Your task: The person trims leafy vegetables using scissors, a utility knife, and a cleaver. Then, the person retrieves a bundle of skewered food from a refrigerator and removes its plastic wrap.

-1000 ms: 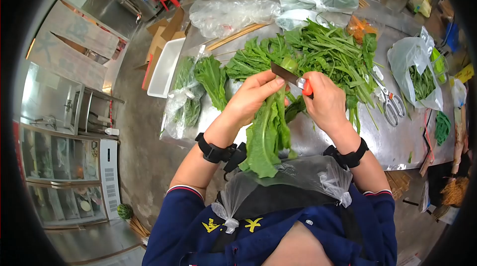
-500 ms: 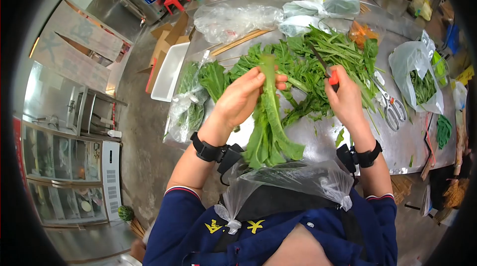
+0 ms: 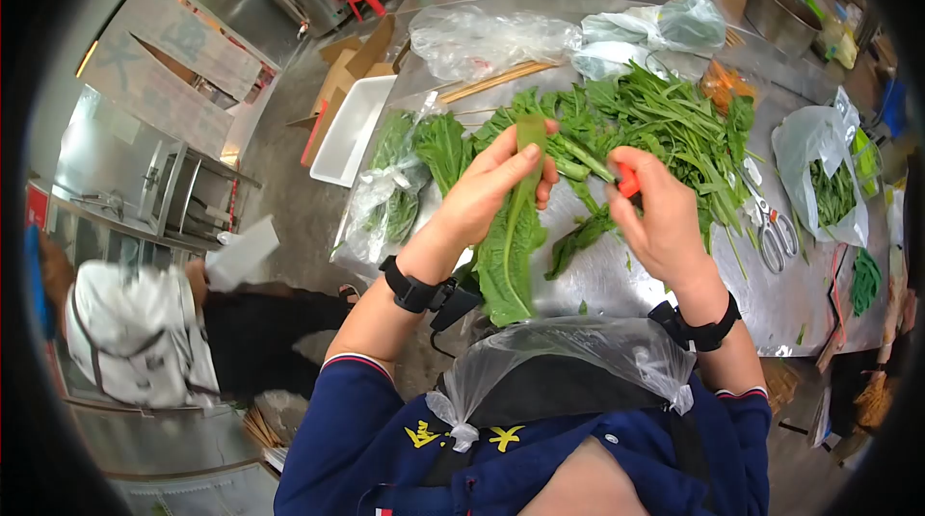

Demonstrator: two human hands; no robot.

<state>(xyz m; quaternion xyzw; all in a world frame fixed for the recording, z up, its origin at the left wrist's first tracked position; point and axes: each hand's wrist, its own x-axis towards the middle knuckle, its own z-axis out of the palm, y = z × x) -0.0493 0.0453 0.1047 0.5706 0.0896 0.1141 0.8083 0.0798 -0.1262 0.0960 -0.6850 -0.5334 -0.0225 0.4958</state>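
My left hand (image 3: 501, 184) is closed on a long green leaf (image 3: 513, 261), its pale stem end up between thumb and fingers and its blade hanging toward me. My right hand (image 3: 660, 212) grips a knife by its red-orange handle (image 3: 628, 180); its blade is hard to make out against the greens. Both hands are over the near side of the steel table (image 3: 665, 309). Behind them lies a heap of leafy greens (image 3: 674, 126). A few loose leaves (image 3: 578, 241) lie between my hands.
Scissors (image 3: 774, 232) lie at right beside a plastic bag of greens (image 3: 824, 179). Bagged greens (image 3: 385, 188) and a white tray (image 3: 352, 131) are at left. Plastic bags (image 3: 491, 39) line the back. A person in a white top (image 3: 145, 333) is at left, near the glass-fronted cabinet.
The view has shifted slightly left. The leaf in my left hand now hangs straighter, as a single blade. The knife has turned in my right hand. A person has come into view at left.
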